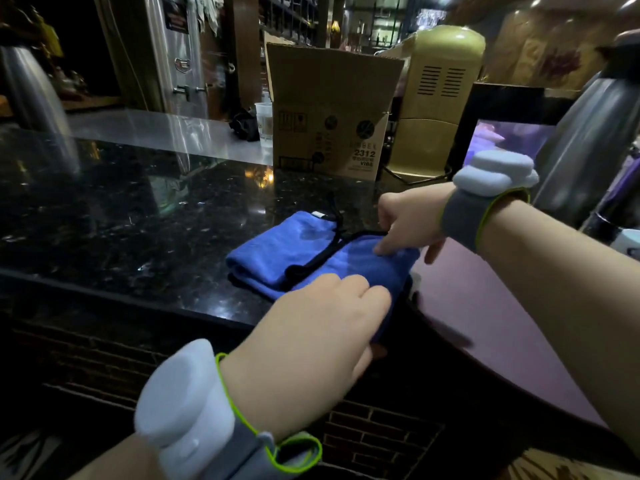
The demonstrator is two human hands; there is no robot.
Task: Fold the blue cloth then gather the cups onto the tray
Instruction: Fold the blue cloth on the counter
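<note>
A blue cloth with black trim lies partly folded on the black stone counter, near its front edge. My left hand grips the cloth's near corner at the counter edge. My right hand pinches the cloth's far right corner, fingers pressing into the fabric. A pink tray lies just right of the cloth, under my right forearm. One clear plastic cup stands far back beside a cardboard box. A white cup shows at the right edge.
A cardboard box and a gold machine stand behind the cloth. Steel jugs stand at far left and far right. A dark crumpled thing lies by the plastic cup. Brick facing shows below the counter.
</note>
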